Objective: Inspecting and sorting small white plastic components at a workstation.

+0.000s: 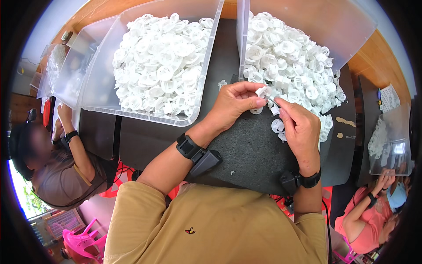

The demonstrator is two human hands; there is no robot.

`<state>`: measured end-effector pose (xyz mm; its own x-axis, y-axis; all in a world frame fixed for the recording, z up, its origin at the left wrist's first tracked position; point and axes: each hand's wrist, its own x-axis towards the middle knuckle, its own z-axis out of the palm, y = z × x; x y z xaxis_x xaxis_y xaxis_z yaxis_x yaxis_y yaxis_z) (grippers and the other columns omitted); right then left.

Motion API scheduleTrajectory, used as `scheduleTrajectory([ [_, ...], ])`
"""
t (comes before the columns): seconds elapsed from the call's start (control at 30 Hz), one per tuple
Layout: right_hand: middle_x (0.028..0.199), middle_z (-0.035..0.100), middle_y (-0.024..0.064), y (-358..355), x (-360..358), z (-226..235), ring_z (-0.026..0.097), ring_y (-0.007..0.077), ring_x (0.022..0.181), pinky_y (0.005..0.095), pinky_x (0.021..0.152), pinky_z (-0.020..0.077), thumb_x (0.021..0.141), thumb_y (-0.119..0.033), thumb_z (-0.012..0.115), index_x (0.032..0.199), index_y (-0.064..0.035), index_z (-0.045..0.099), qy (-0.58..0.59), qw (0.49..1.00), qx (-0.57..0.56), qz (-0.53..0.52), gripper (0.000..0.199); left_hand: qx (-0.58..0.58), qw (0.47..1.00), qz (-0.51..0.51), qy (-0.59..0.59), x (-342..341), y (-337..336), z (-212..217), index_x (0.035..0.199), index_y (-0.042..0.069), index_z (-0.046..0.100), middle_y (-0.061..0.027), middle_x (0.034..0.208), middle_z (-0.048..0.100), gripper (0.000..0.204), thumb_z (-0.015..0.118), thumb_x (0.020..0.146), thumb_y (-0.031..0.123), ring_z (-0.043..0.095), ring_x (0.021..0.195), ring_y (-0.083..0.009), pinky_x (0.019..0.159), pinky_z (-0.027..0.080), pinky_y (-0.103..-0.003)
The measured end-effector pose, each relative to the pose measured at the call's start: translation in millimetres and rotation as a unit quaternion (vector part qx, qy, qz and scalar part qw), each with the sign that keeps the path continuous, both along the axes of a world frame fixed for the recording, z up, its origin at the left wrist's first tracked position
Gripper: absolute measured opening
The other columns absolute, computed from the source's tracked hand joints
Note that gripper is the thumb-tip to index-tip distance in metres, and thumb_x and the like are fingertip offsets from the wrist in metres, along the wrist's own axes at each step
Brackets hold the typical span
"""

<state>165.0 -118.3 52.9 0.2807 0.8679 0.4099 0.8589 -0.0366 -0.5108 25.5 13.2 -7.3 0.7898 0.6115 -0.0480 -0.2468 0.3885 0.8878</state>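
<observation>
My left hand (pixel 233 104) pinches a small white plastic part (pixel 263 91) between thumb and fingertips, over the front edge of a loose heap. Close against that part is the tip of a thin greyish tool (pixel 273 100), gripped by my right hand (pixel 302 124); its handle is hidden in the fingers, so its exact kind cannot be made out. Just beyond both hands lies a pile of white round plastic parts (pixel 285 53), spilling out of a clear bin (pixel 316 22) tipped toward me. A few single parts (pixel 278 126) lie beside my right hand.
A second clear bin (pixel 145 115), heaped with similar white parts, stands at the left. A dark mat (pixel 246 149) covers the near table (pixel 143 141). One person (pixel 66 176) works at the left, others (pixel 365 215) at the right near another clear bin (pixel 391 145).
</observation>
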Motion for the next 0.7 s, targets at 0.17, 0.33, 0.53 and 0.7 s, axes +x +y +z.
scheduleTrajectory([
  [0.17,0.071,0.063,0.0084,0.0,-0.8,-0.6,0.061,0.0246,0.060,0.0342,0.054,0.0457,0.085,-0.007,0.062,0.100,-0.0099,0.070,0.005,1.000,0.016,0.001,0.018,0.018,1.000,0.004,0.008,0.4,-0.8,-2.1,0.118,-0.004,0.059,-0.0116,0.105,0.065,0.036,0.069,0.084,0.003,0.066,0.093,-0.0174,0.083,0.054,-0.029],
  [0.33,0.070,0.062,0.0082,-2.4,1.4,4.7,0.060,0.0249,0.059,0.0345,0.053,0.0452,0.085,-0.007,0.062,0.100,-0.0094,0.070,-0.002,1.000,-0.009,-0.015,0.018,-0.025,0.999,0.014,-0.019,0.9,-0.9,-1.0,0.116,-0.004,0.059,-0.0112,0.105,0.065,0.034,0.069,0.084,0.004,0.065,0.095,-0.0170,0.083,0.054,-0.028],
  [0.53,0.069,0.062,0.0081,-2.1,0.4,3.0,0.060,0.0253,0.059,0.0348,0.053,0.0449,0.086,-0.008,0.061,0.099,-0.0092,0.070,-0.010,1.000,-0.015,-0.013,0.017,-0.023,0.999,0.006,-0.026,1.4,-0.6,-1.6,0.116,-0.003,0.059,-0.0112,0.104,0.066,0.034,0.069,0.084,0.004,0.065,0.094,-0.0164,0.083,0.053,-0.028],
  [0.7,0.069,0.061,0.0081,-1.4,-0.4,2.0,0.060,0.0252,0.059,0.0352,0.053,0.0449,0.086,-0.008,0.061,0.099,-0.0092,0.070,-0.017,1.000,-0.007,-0.011,0.016,-0.022,1.000,0.005,-0.021,0.8,-1.1,-0.9,0.116,-0.003,0.059,-0.0115,0.104,0.066,0.034,0.069,0.084,0.003,0.065,0.095,-0.0165,0.083,0.053,-0.028],
])
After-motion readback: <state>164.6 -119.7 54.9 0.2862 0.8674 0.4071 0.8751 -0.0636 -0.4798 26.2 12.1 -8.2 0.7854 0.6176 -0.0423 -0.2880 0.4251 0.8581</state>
